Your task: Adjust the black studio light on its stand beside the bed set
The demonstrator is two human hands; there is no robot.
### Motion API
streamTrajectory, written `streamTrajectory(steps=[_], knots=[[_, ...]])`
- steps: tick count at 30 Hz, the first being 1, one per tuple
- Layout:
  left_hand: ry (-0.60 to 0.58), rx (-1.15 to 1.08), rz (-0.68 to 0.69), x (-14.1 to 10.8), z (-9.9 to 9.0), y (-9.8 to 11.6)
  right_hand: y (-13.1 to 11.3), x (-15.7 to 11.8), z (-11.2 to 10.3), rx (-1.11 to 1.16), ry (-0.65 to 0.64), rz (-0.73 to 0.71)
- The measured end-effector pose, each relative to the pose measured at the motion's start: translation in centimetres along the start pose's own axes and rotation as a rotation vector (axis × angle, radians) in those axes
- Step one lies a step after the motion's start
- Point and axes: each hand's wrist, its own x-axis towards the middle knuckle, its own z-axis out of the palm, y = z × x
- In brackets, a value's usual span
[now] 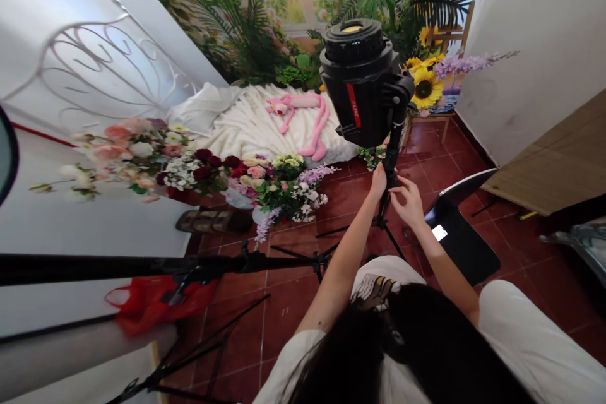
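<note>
A black studio light [355,85] with a red label stands on a black light stand [391,161] in front of me. My left hand [378,182] is closed round the stand's pole just below the lamp. Just right of the pole is my right hand [408,202], its fingers bent and spread beside a fitting on the stand. Whether its fingertips touch that fitting I cannot make out. The stand's legs spread on the red tiled floor below.
Artificial flowers [284,189] and a white-draped bed with a pink plush toy [303,104] lie ahead. A second black stand [213,263] crosses the left side, near a red bag [156,303]. On my right is a black chair [466,240] with a small white rectangle on its seat.
</note>
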Motion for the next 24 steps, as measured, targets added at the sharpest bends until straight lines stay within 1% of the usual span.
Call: streamTrajectory(steps=[3, 8, 11, 14, 16, 18, 20, 21, 22, 24], knots=[[0.016, -0.005, -0.007, 0.0, 0.0, -0.2, 0.7, -1.2, 0.4, 0.006, -0.043, 0.029], [0.048, 0.021, -0.023, 0.0, 0.1, 0.1, 2.0, -1.4, 1.4, 0.152, -0.028, 0.12], [0.061, 0.032, -0.054, -0.1, 0.2, 0.2, 2.2, -1.3, 2.2, 0.346, -0.008, 0.248], [0.077, 0.037, -0.074, -0.1, 0.2, 0.4, 1.8, -1.0, 2.7, 0.594, 0.038, 0.428], [0.094, 0.043, -0.063, 0.0, 0.2, 0.4, 1.6, -0.7, 2.7, 0.736, 0.043, 0.544], [0.1, 0.05, -0.041, 0.1, 0.2, 0.3, 1.6, -0.5, 2.3, 0.815, 0.009, 0.62], [0.088, 0.052, -0.023, 0.1, 0.2, 0.1, 1.6, -0.4, 1.7, 0.78, -0.035, 0.628], [0.077, 0.048, -0.014, 0.2, 0.2, 0.0, 1.5, -0.5, 1.4, 0.707, -0.043, 0.596], [0.062, 0.043, -0.007, 0.2, 0.1, -0.1, 1.4, -0.6, 1.1, 0.598, -0.037, 0.538], [0.042, 0.027, 0.019, 0.4, 0.1, -0.4, 1.2, -0.9, 0.6, 0.315, -0.016, 0.357]])
